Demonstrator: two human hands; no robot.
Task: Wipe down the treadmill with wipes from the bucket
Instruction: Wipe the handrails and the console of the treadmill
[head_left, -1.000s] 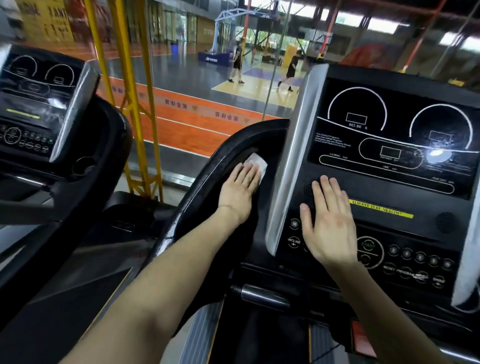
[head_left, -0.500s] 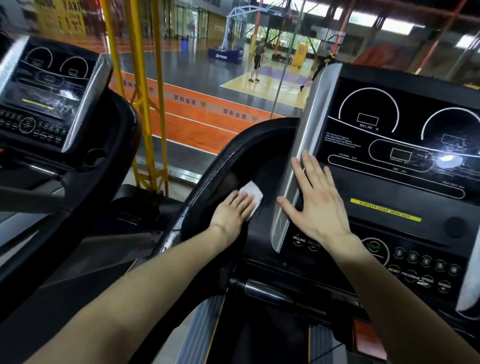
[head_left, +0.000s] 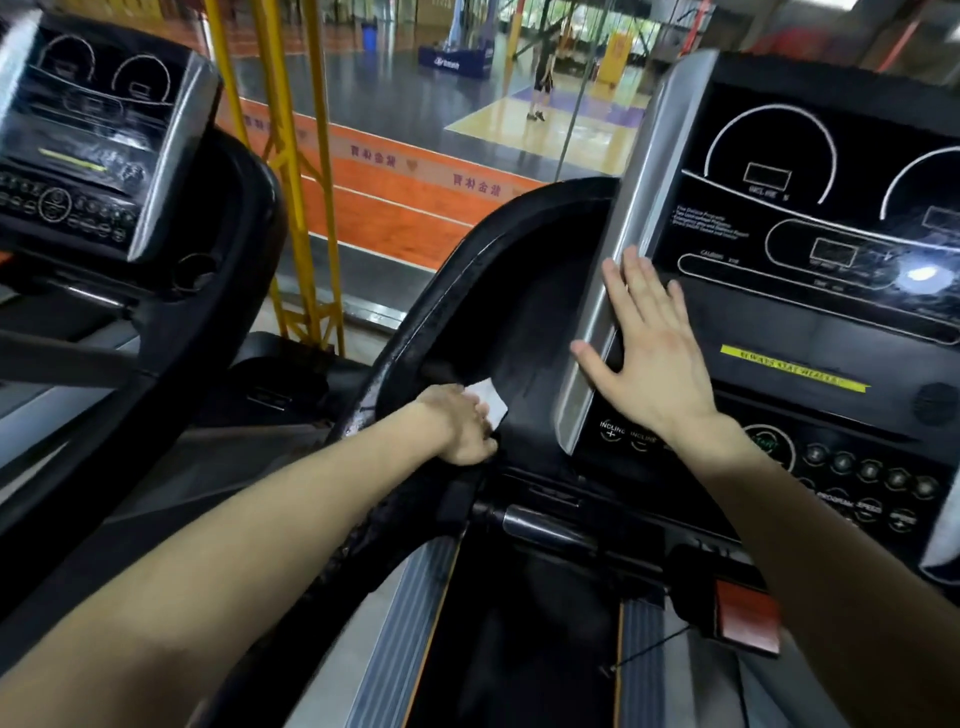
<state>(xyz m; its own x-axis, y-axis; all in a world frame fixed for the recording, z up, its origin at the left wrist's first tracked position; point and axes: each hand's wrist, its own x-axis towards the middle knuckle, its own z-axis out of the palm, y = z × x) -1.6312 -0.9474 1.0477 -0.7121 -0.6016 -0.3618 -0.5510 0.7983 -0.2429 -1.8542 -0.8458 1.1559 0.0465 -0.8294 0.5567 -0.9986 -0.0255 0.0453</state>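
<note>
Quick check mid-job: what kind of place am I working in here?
Most likely a gym inside a sports hall: a treadmill console with incline and speed buttons ahead, a second treadmill to the left, and a marked indoor court beyond where a person stands.

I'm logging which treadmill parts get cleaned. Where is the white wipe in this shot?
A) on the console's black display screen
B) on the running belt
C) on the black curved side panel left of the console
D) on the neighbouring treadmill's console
C: the left hand holds the white wipe against the black curved side panel, while the right hand lies flat across the console's silver edge strip.
</note>
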